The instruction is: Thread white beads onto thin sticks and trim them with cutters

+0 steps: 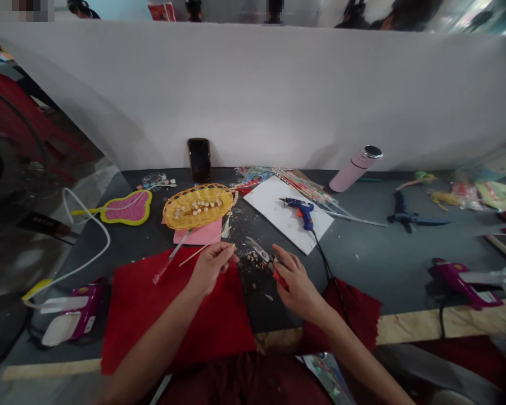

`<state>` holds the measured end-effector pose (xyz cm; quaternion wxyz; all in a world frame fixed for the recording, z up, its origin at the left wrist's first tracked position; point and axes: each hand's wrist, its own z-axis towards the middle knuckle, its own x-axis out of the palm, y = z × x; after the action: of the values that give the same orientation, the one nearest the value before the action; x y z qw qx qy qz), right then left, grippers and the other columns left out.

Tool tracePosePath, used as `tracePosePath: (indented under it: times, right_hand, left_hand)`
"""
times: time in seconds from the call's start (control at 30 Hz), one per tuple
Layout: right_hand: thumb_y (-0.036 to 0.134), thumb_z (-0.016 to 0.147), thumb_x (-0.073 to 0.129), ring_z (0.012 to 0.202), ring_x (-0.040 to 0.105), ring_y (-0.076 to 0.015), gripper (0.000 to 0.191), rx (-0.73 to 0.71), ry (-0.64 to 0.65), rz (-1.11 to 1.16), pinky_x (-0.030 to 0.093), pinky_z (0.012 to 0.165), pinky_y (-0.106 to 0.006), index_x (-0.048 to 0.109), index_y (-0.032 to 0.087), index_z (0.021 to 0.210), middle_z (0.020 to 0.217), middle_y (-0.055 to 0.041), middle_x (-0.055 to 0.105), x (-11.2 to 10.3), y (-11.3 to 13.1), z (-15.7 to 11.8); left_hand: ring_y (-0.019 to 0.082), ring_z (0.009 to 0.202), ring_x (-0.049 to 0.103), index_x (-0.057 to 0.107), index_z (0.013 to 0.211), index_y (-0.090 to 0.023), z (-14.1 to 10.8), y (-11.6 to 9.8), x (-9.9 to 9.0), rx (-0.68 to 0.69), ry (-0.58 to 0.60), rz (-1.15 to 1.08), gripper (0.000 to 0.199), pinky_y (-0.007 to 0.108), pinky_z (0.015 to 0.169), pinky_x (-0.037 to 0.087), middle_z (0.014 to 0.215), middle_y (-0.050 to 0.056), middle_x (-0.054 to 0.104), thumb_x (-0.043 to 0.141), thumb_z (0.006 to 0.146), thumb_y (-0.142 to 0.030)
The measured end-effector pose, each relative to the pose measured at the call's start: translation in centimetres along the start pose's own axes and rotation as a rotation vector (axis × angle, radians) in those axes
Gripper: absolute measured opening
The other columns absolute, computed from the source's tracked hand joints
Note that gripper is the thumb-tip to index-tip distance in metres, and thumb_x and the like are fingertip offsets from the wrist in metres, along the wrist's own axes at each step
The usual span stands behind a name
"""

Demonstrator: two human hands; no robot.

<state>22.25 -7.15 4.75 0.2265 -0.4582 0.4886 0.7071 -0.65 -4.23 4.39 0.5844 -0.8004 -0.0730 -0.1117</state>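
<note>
My left hand (213,265) is closed in a pinch above the red cloth (152,315). A small pale piece shows at its fingertips, too small to name. A thin wooden stick (189,259) runs beside this hand; whether the fingers touch it I cannot tell. My right hand (297,284) is wrapped around the red handles of pruning shears (263,253), whose blades point toward the left hand. Small bead-like bits (253,257) lie scattered under the blades. Behind the left hand, a yellow woven basket (175,197) holds several pale flower-like pieces and rests partly on pink paper (206,233).
A blue glue gun (299,211) lies on a white board (274,194), its cord trailing forward. Behind are wrapped sticks (303,188), a pink bottle (354,169) and a phone (199,160). A pink fan (126,209) and a purple device (88,306) are left.
</note>
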Motion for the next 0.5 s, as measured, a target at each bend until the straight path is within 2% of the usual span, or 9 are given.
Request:
tracePosePath:
  times: [0.2, 0.5]
  right_hand:
    - [0.003, 0.067, 0.045, 0.122, 0.034, -0.0299, 0.026, -0.026, 0.054, -0.012, 0.040, 0.090, -0.049, 0.054, 0.020, 0.085, 0.145, -0.0072, 0.029, 0.4, 0.7, 0.0]
    - [0.005, 0.071, 0.046, 0.121, 0.035, -0.0278, 0.025, -0.017, 0.086, 0.027, 0.038, 0.091, -0.046, 0.055, 0.020, 0.089, 0.143, -0.0086, 0.032, 0.5, 1.5, 0.2]
  left_hand:
    - [0.004, 0.044, 0.037, 0.063, 0.083, -0.015, 0.3, 0.1, 0.2, 0.012, -0.034, 0.047, 0.027, 0.017, 0.044, 0.027, 0.062, 0.000, 0.063, 0.064, 0.074, -0.040]
    - [0.005, 0.046, 0.038, 0.061, 0.073, -0.014, 0.3, 0.6, 0.5, 0.067, -0.004, 0.125, 0.022, 0.018, 0.046, 0.027, 0.061, -0.002, 0.060, 0.062, 0.075, -0.036]
